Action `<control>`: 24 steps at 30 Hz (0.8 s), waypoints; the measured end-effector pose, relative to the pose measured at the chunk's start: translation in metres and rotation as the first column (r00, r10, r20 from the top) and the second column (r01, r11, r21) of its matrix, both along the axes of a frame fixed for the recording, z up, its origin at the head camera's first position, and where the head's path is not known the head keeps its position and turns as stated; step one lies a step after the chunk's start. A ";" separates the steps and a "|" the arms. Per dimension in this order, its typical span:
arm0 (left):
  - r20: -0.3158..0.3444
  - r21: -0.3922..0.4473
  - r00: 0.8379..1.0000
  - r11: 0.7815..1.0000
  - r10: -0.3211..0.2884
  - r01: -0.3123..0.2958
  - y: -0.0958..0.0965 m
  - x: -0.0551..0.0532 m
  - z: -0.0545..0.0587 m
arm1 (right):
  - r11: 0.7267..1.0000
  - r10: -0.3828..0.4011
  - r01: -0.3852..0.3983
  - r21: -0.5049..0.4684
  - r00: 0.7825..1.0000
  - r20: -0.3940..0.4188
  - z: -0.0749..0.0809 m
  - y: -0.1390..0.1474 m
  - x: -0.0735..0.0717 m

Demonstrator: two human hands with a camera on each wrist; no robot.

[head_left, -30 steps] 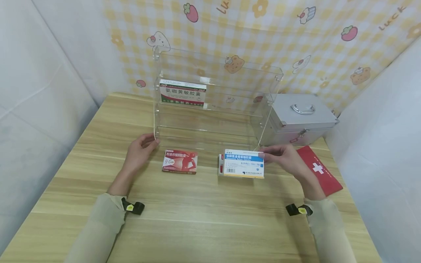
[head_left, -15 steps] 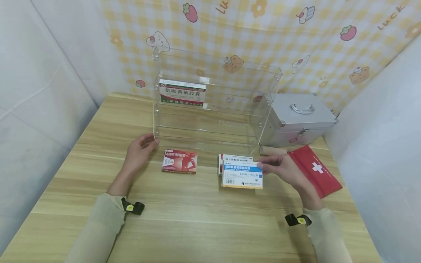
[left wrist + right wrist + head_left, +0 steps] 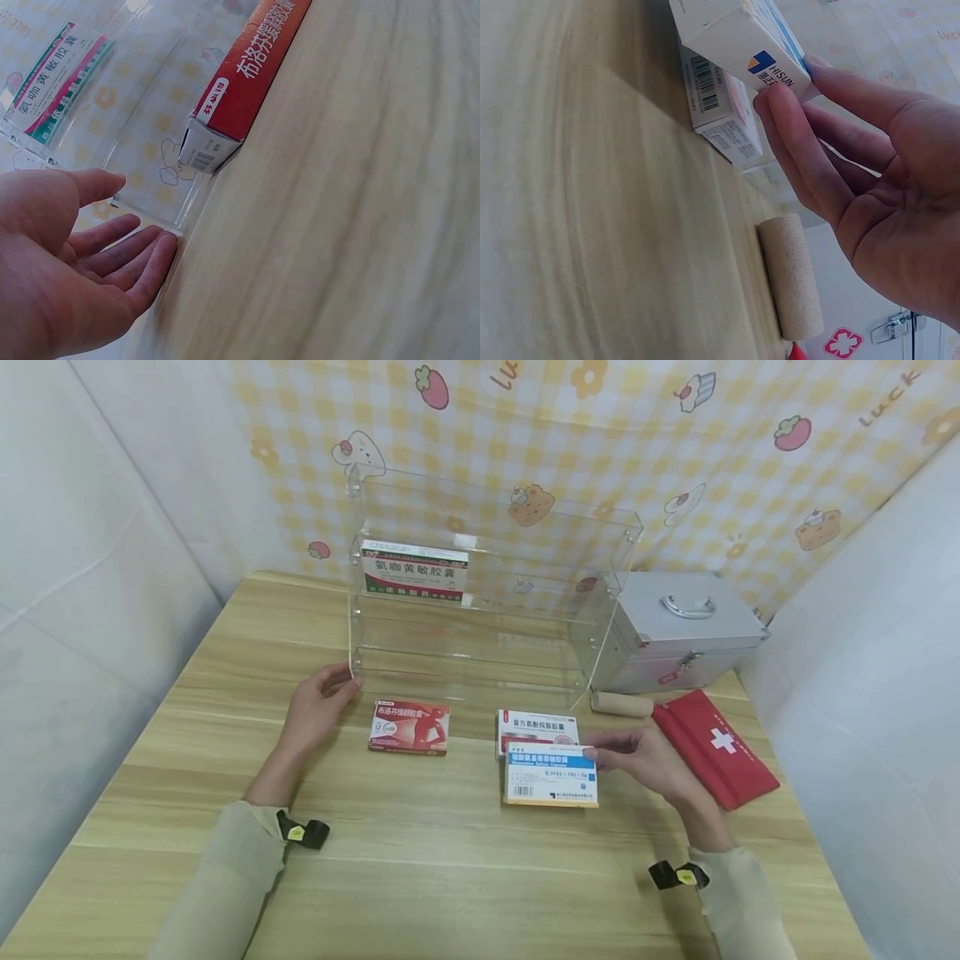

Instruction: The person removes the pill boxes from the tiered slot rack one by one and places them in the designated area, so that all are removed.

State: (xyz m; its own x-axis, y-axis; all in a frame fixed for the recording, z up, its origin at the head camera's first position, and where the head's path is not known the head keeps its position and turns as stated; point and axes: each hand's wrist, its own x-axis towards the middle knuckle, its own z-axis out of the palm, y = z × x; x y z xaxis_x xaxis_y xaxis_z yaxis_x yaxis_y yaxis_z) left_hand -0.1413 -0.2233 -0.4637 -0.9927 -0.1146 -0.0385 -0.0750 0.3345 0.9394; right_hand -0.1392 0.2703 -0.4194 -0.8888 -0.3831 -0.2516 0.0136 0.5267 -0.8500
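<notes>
My right hand [image 3: 633,760] pinches a blue-and-white medicine box [image 3: 551,777] by its right end, thumb on the front and fingers behind in the right wrist view. It is tilted and hides the lower part of a white-and-red medicine box [image 3: 536,723] behind it. My left hand [image 3: 318,702] holds the front left corner of a clear acrylic rack [image 3: 472,681], thumb and fingers on either side of the edge. A red medicine box [image 3: 409,727] lies just right of that hand. On an upper shelf of the rack stands a green-red-and-white medicine box [image 3: 415,572].
A silver case [image 3: 682,635] with a handle stands right of the rack. Before it lie a beige roll [image 3: 621,704] and a red pouch [image 3: 720,747] with a white cross. A patterned curtain [image 3: 570,443] hangs behind the wooden table [image 3: 420,868].
My right hand has brought the blue-and-white box toward me and down, uncovering the upper part of the white-and-red box and the beige roll. The left hand stays at the rack.
</notes>
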 end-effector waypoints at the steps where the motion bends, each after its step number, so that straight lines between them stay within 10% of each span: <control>1: 0.002 0.001 1.000 1.000 0.001 -0.001 0.000 0.000 0.000 | 1.000 0.000 0.000 0.015 1.000 0.000 0.000 0.000 0.001; 24: -0.010 0.011 1.000 1.000 0.004 -0.004 -0.001 -0.001 -0.002 | 0.999 0.003 -0.006 0.046 0.998 0.056 -0.018 0.000 0.016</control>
State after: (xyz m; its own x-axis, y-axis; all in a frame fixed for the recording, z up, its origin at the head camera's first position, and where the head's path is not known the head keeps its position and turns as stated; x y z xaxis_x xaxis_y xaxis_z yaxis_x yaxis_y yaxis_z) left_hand -0.1423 -0.2243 -0.4657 -0.9925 -0.1185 -0.0295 -0.0667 0.3236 0.9438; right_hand -0.1231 0.2704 -0.4376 -0.8713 -0.3736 -0.3183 0.0579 0.5657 -0.8226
